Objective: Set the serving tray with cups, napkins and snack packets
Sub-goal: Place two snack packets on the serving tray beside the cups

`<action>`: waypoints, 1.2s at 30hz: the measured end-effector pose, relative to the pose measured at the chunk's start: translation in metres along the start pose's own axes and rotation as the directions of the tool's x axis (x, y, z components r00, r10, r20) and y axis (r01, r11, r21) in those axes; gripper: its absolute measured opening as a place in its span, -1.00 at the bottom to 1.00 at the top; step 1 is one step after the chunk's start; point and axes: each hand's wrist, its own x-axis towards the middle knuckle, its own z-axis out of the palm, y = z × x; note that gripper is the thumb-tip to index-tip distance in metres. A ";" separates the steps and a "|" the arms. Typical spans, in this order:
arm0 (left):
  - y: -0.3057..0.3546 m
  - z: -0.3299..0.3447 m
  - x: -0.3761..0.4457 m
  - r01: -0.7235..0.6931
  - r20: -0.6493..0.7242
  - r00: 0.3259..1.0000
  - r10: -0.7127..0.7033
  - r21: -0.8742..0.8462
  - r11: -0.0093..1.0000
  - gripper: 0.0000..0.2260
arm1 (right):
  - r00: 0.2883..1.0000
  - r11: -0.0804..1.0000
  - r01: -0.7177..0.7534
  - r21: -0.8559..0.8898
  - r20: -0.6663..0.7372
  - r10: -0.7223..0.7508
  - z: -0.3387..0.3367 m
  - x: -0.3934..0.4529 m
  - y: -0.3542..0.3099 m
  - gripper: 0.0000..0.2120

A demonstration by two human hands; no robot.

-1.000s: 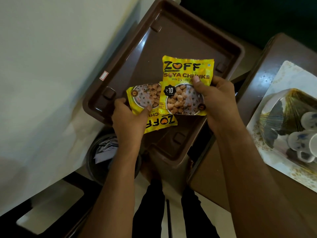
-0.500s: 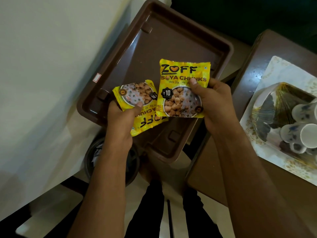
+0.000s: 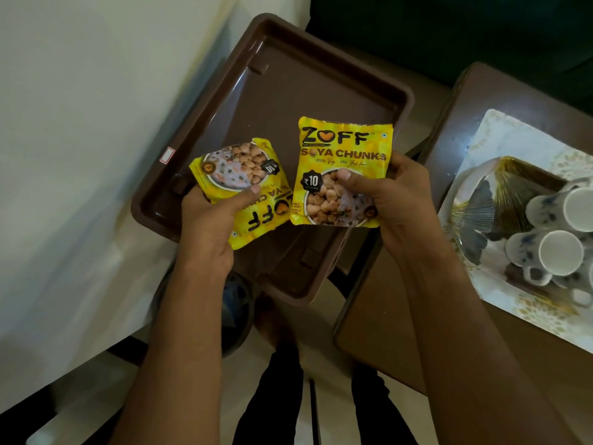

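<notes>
We hold one yellow snack packet in each hand above the brown tray (image 3: 224,101). Our left hand (image 3: 208,226) has its grip closed on the upside-down packet (image 3: 244,191), thumb pressed across its front. Our right hand (image 3: 394,200) has its grip closed on the upright packet (image 3: 340,149), thumb on the printed bowl. The two packets nearly touch. On the counter (image 3: 385,332) to the right, white cups (image 3: 558,252) lie on a patterned plate (image 3: 500,149).

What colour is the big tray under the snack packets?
Dark brown. The tray shows plainly in the head view, beneath the two yellow snack packets.
</notes>
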 end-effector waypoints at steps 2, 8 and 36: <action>-0.002 0.007 0.000 0.022 -0.057 0.998 -0.030 -0.132 0.991 -0.57 | 1.000 1.000 -0.004 0.010 0.000 0.004 -0.003 0.000 0.002 -0.58; -0.019 0.026 -0.012 0.134 -0.081 0.985 -0.152 -0.202 0.970 -0.66 | 1.000 1.000 -0.007 0.020 -0.003 0.007 -0.010 -0.003 0.009 -0.59; 0.002 0.041 0.024 -0.315 0.312 0.874 0.372 0.948 -0.054 -0.31 | 1.000 1.000 0.002 -0.004 -0.020 -0.002 -0.012 -0.004 0.013 -0.58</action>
